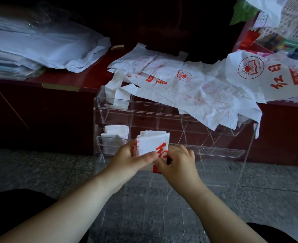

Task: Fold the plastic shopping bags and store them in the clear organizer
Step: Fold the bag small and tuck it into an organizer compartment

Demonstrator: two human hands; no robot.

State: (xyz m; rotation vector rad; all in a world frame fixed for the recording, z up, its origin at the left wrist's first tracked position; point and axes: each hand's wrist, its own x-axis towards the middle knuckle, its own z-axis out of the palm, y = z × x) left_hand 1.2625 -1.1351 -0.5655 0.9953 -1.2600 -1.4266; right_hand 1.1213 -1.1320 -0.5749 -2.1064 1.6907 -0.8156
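Both hands (159, 159), upright folded bag (152, 143)

Shop (red counter (92, 76), printed bags (179, 78))

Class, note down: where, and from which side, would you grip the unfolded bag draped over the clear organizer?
Probably a handle strip, pinched from the left: the strips hang free off the unfolded bag over the organizer's corner; the body lies flat.

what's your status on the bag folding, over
Status: left hand, right hand both pinch folded bag before clear organizer. Not yet stowed. Over its top, loose bags drape.
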